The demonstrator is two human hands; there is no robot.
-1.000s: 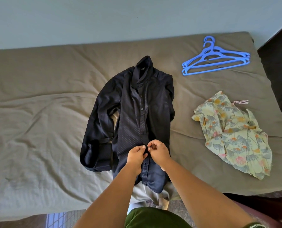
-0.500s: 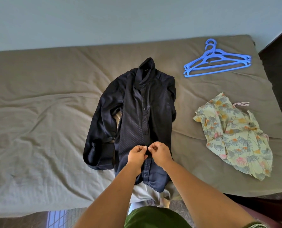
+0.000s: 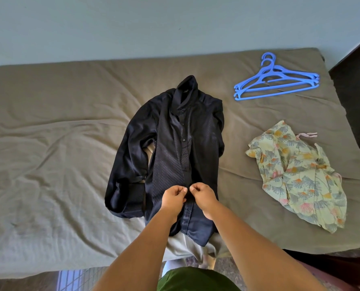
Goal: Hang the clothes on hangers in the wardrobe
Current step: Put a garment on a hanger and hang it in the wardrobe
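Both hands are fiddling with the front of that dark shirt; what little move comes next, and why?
Probably finishing that button: the left hand and right hand pinch the navy shirt at its placket, while the blue hangers lie untouched on the bed.

My bed [image 3: 59,164], wrinkled olive sheet. On it: dark navy shirt [image 3: 175,143] in the middle, floral garment [image 3: 301,177] crumpled to the right, blue hangers [image 3: 278,82] stacked far right corner.

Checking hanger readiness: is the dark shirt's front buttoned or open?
Partly buttoned: the dark shirt placket lies closed above both hands, left hand and right hand, which pinch it mid-front. Below them, cannot tell.
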